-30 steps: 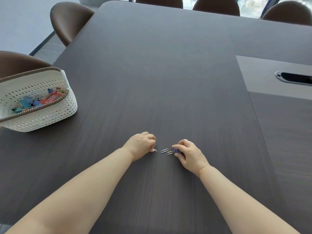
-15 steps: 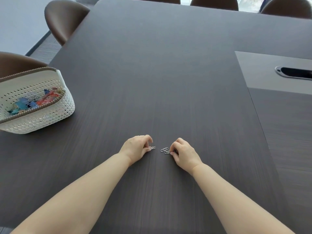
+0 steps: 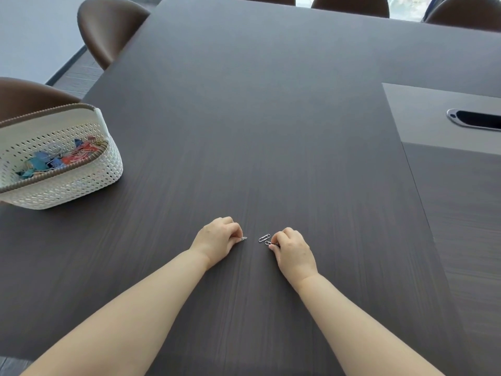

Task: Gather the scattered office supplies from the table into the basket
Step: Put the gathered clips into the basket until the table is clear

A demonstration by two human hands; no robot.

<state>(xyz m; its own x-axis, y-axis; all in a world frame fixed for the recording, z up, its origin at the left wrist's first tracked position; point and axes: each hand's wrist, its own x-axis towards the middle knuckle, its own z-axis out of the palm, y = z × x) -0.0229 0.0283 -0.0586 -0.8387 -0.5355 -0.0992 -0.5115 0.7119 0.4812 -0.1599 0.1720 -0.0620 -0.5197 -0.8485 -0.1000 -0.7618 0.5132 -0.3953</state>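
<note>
- Head view, the step: the person is picking up the last small pieces from the dark counter (image 3: 244,131), so I judge the gathering to be near its end. The white perforated basket (image 3: 81,183) is sitting well apart at the near left and is already holding coloured binder clips (image 3: 67,156).
- Head view, left side: the left hand (image 3: 218,238) is resting knuckles-up on the counter. Its fingers (image 3: 235,232) are curling in and pinching the left paper clip (image 3: 244,238), whose tip is poking out beyond them.
- Head view, right side: the right hand (image 3: 291,248) is lying the same way, its fingers (image 3: 279,237) curling and pinching the near end of the right paper clip (image 3: 268,243). I cannot tell whether that clip is off the surface.
- Head view, between the hands: the middle paper clip (image 3: 264,238) is lying loose and flat, just beside the right paper clip and nearer the right fingers than the left ones.
- Next move, as I judge it: the flat loose clip is calling for a fingertip or nail pinch, and then both hands are needing to carry across to the basket.
</note>
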